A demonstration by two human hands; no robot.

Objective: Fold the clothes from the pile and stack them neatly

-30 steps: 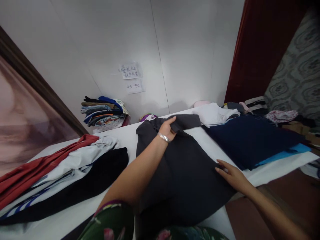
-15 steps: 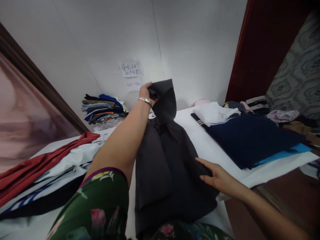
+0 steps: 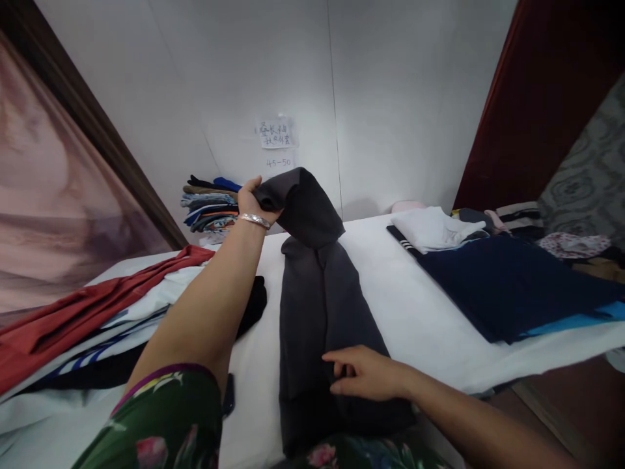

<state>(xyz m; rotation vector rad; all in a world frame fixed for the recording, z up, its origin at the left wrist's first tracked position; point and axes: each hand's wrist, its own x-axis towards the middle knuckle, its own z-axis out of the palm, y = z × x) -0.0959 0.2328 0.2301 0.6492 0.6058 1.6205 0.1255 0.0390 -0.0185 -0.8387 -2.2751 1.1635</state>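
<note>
Gripping the garment (image 3: 305,319) by its lifted far end in the left hand (image 3: 254,200); draped from there toward 5 o'clock, down along the table (image 3: 415,319). Reaching over its near half with the unclenched right hand (image 3: 364,374), thumb and index finger parted, most cloth toward 11 o'clock.

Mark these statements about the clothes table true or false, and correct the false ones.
1. The left hand grips a raised part of the dark garment. True.
2. The silver bracelet is on the right wrist. False: the bracelet circles the left wrist.
3. The right hand is at the near part of the dark garment. True.
4. The navy garment lies left of the dark garment. False: the navy garment lies to its right.
5. The lower paper on the wall reads 45-50. True.
</note>
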